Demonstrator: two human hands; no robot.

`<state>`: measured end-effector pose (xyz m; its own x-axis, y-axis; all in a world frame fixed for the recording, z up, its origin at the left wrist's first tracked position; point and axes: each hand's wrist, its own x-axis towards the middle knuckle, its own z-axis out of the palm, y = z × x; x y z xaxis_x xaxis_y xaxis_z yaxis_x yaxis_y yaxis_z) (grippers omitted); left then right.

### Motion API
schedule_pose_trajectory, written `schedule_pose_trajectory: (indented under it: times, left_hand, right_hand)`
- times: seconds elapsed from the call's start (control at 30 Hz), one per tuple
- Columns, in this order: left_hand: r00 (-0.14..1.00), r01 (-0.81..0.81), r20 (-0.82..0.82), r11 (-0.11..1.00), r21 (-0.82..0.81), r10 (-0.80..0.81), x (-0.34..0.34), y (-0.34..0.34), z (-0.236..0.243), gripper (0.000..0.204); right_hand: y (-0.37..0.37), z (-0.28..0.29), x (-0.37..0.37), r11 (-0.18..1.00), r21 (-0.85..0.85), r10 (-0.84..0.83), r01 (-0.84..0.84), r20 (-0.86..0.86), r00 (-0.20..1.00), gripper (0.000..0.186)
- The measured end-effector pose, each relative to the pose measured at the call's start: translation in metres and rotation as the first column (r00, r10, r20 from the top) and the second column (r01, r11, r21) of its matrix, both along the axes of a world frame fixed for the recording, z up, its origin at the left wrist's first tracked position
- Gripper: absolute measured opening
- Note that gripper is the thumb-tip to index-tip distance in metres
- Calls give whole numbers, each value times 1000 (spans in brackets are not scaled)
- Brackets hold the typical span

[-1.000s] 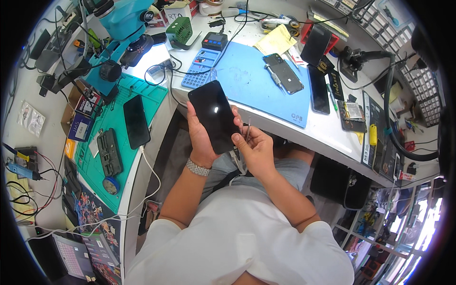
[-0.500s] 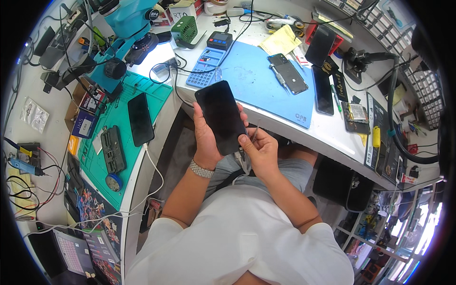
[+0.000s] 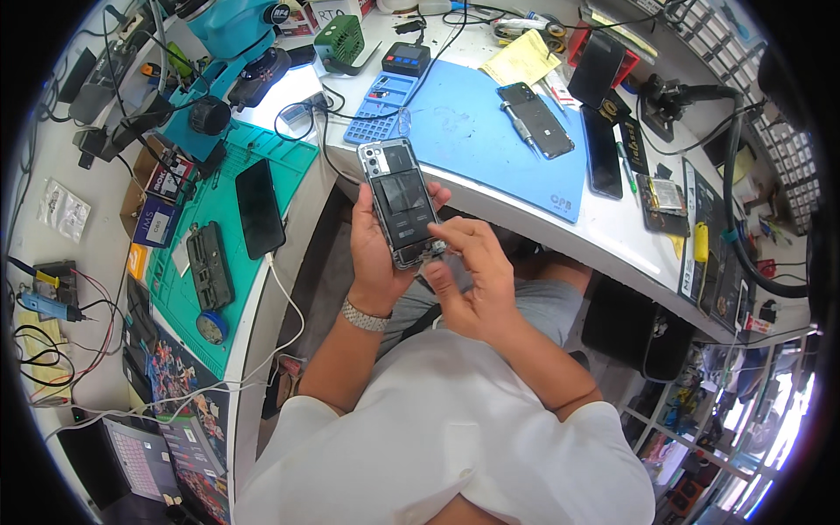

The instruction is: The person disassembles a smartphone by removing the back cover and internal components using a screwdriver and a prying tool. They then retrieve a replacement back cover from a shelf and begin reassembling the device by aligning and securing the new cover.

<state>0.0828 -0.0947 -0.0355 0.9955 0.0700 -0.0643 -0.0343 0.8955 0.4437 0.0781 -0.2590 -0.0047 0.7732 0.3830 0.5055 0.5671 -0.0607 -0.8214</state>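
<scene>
A smartphone (image 3: pixel 402 197) with its back cover off rests in my left hand (image 3: pixel 374 249), its inner side facing up. Camera lenses sit at its far left corner and a dark battery area fills the middle. My left palm lies beneath it, with the fingertips curled round the right edge. At the phone's near end is my right hand (image 3: pixel 477 278), its fingers stretched out and apart from the thumb. Between them a small metallic part (image 3: pixel 432 251) shows at the phone's bottom edge; its exact kind is hard to make out.
A blue mat (image 3: pixel 464 131) on the white bench holds an opened phone (image 3: pixel 538 122). To the left, a green mat (image 3: pixel 284 153) carries a cabled black phone (image 3: pixel 260 210) and a dark phone housing (image 3: pixel 210 262). A teal microscope (image 3: pixel 232 35) stands at the far left.
The phone has turned over from its dark screen side to its opened back. My right thumb and fingers have spread from their pinch at the lower corner; the left hand still holds the phone.
</scene>
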Motion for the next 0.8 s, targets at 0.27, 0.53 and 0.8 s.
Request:
schedule_pose_trajectory:
  times: [0.27, 0.53, 0.8]
  left_hand:
    - [999, -17, 34, 993, 119, 13, -10, -3, 2, 47]
    - [988, -22, -139, 948, 317, 70, -7, -6, -3, 39]
    - [980, 30, -195, 940, 340, 40, -9, -6, -7, 56]
  right_hand:
    - [-18, 3, 13, 974, -138, -184, 180, -18, 983, 48]
    - [-23, -6, 24, 962, -174, -217, 210, -24, 976, 16]
    - [-15, 2, 25, 963, -206, -182, 176, -12, 983, 19]
